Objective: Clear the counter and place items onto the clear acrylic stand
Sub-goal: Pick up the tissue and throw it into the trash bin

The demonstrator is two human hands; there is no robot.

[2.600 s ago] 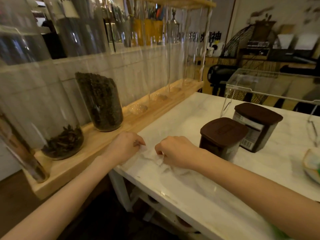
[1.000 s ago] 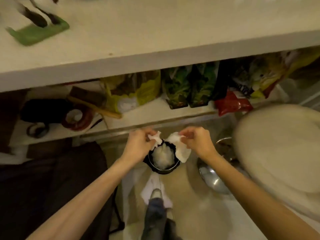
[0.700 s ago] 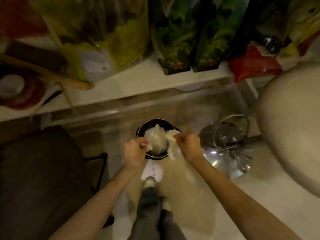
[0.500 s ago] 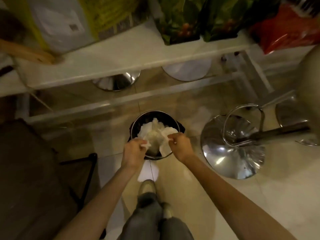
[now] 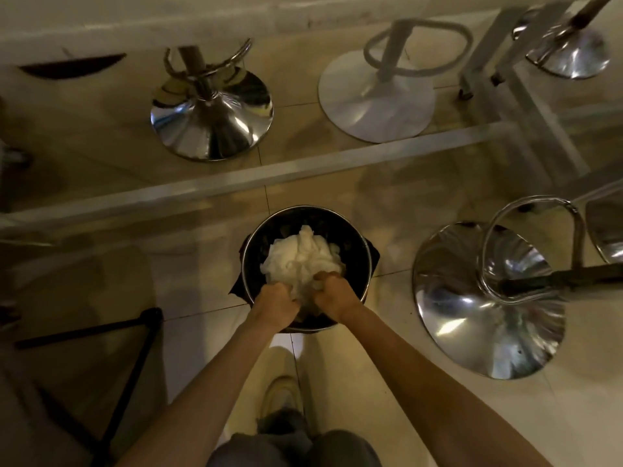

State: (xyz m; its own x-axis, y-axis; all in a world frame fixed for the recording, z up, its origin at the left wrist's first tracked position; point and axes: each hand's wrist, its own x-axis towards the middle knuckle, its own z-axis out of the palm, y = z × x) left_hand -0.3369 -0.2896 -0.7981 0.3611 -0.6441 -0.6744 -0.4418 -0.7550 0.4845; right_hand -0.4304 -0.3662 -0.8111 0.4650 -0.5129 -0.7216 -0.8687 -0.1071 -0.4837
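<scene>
A round black waste bin (image 5: 354, 251) with a metal rim stands on the tiled floor below me. Crumpled white paper (image 5: 300, 256) fills its middle. My left hand (image 5: 276, 303) and my right hand (image 5: 332, 293) are both inside the near side of the bin, fingers closed on the near edge of the paper and pressing down on it. The counter, the brown-lidded jars and the acrylic stand are out of view.
Chrome stool bases stand at the back left (image 5: 210, 119) and at the right (image 5: 485, 298), with a white stool base (image 5: 376, 96) behind. A white table frame bar (image 5: 236, 183) crosses the floor behind the bin. My shoe (image 5: 281, 396) is just before it.
The view has dropped from the counter to the floor. My hands carried the white paper down and now push it lower into the bin; the lower shelf has left the view.
</scene>
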